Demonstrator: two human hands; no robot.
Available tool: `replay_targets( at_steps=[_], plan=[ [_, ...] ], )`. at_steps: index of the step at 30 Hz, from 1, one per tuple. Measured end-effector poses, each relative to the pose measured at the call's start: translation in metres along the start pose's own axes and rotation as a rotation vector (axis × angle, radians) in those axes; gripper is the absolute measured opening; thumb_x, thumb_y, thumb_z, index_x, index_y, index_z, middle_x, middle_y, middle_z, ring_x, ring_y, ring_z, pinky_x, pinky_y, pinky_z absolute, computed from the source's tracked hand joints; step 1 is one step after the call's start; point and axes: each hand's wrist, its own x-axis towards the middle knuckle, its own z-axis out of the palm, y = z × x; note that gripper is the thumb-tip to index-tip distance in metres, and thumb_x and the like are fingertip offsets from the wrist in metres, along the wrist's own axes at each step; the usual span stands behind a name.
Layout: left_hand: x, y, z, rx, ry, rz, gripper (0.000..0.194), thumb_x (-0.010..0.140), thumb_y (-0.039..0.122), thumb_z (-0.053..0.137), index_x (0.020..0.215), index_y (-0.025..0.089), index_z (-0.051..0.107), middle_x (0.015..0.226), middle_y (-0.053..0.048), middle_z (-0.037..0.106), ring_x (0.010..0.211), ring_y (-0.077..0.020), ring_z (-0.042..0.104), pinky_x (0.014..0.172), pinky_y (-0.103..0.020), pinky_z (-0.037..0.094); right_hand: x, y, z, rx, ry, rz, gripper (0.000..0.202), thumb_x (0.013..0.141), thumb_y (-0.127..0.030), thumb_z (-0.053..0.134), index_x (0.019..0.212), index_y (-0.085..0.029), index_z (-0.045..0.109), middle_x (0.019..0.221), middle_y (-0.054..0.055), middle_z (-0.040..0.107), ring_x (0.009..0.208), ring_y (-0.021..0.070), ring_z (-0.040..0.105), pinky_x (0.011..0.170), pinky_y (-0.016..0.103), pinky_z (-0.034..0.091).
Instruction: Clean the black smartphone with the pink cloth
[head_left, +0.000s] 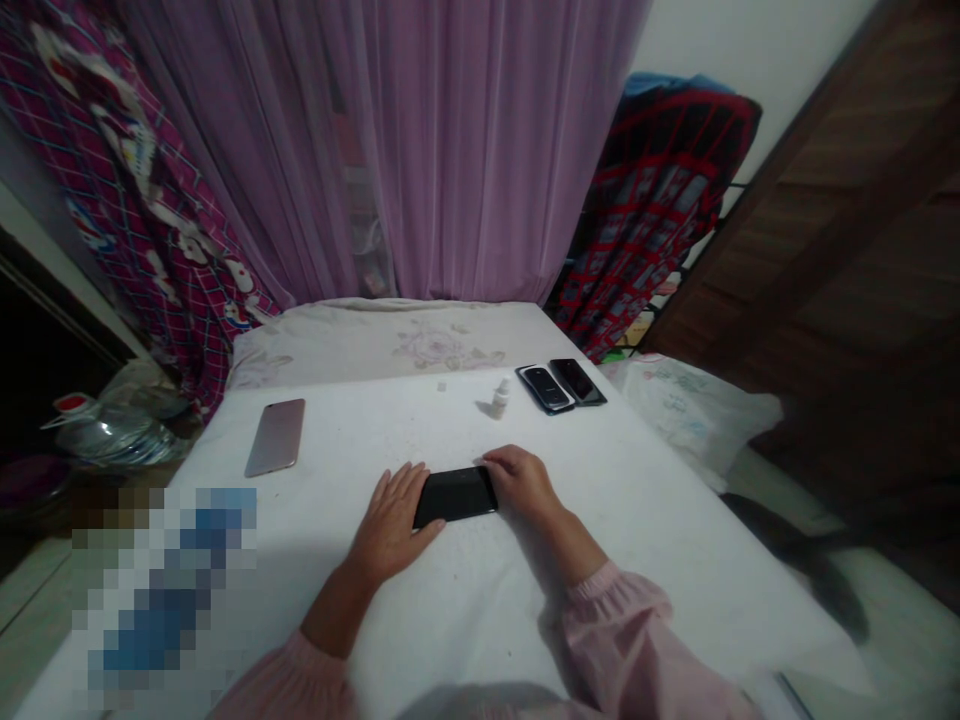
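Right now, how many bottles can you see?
2: a small white bottle on the table beyond the right hand, and a large red-capped clear bottle past the table's left edge. Others may be hidden.

Black phone (pixel 456 496) lies crosswise on white cloth (pixel 420 630), seemingly screen up.

Counted two bare hands, a left hand (pixel 392 522) and a right hand (pixel 526 487), plus two pink sleeves (pixel 624 622). On the table (pixel 637 505): one black phone (pixel 456 496), one pinkish phone (pixel 276 437), two dark phone-like items (pixel 546 387), one small bottle (pixel 500 400). Off it were one red-capped jug (pixel 112 437) and one large white bag (pixel 690 408).
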Motion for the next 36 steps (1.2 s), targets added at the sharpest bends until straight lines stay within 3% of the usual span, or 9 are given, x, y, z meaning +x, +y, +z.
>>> replay_targets(
  at_steps=[5,14,19,24,33,36],
  plan=[
    [0.0,0.002,-0.002,0.007,-0.011,-0.006,0.064,0.089,0.048,0.05,0.144,0.017,0.034,0.149,-0.014,0.044,0.14,-0.0296,0.036,0.117,-0.052,0.021,-0.013,-0.011,0.018,-0.091,0.035,-0.135,0.027,0.084,-0.011,0.055,0.098,-0.023,0.075,0.097,0.008,0.068,0.093,0.0212,0.058,0.084,0.033,0.047],
    [0.0,0.001,-0.003,-0.005,-0.041,-0.001,0.065,0.09,0.048,0.05,0.145,0.018,0.034,0.15,-0.012,0.043,0.141,-0.0295,0.033,0.117,-0.052,0.021,-0.049,-0.002,0.009,-0.01,0.014,-0.228,0.035,0.083,-0.005,0.051,0.099,-0.026,0.075,0.087,0.005,0.066,0.084,0.0177,0.058,0.075,0.029,0.048],
    [0.002,0.0,-0.003,-0.006,-0.062,0.003,0.064,0.09,0.047,0.049,0.145,0.017,0.036,0.15,-0.011,0.042,0.142,-0.0294,0.031,0.117,-0.052,0.02,-0.026,0.0,0.016,0.017,-0.007,-0.141,0.04,0.076,0.0,0.053,0.094,-0.026,0.077,0.088,0.004,0.067,0.087,0.0179,0.06,0.079,0.03,0.048],
    [0.002,0.002,-0.004,-0.007,-0.038,-0.002,0.063,0.089,0.046,0.05,0.145,0.019,0.036,0.149,-0.011,0.044,0.141,-0.0294,0.033,0.117,-0.052,0.02,-0.002,-0.001,0.02,0.012,0.016,-0.069,0.036,0.079,-0.002,0.053,0.091,-0.026,0.077,0.088,0.004,0.067,0.088,0.0177,0.06,0.081,0.031,0.048],
    [0.001,0.002,-0.003,-0.024,-0.025,-0.005,0.066,0.089,0.047,0.051,0.146,0.019,0.033,0.15,-0.012,0.043,0.141,-0.03,0.034,0.117,-0.052,0.02,-0.057,-0.002,0.013,0.051,0.011,-0.192,0.039,0.081,-0.003,0.052,0.1,-0.028,0.075,0.087,0.005,0.067,0.084,0.0172,0.06,0.075,0.03,0.05],
    [0.001,0.0,-0.001,-0.032,-0.031,0.011,0.067,0.089,0.047,0.051,0.147,0.02,0.031,0.15,-0.012,0.043,0.141,-0.0307,0.034,0.117,-0.052,0.02,-0.055,-0.003,0.012,0.053,-0.002,-0.187,0.04,0.08,-0.003,0.052,0.099,-0.029,0.076,0.087,0.005,0.067,0.084,0.0171,0.061,0.075,0.03,0.05]
  ],
)
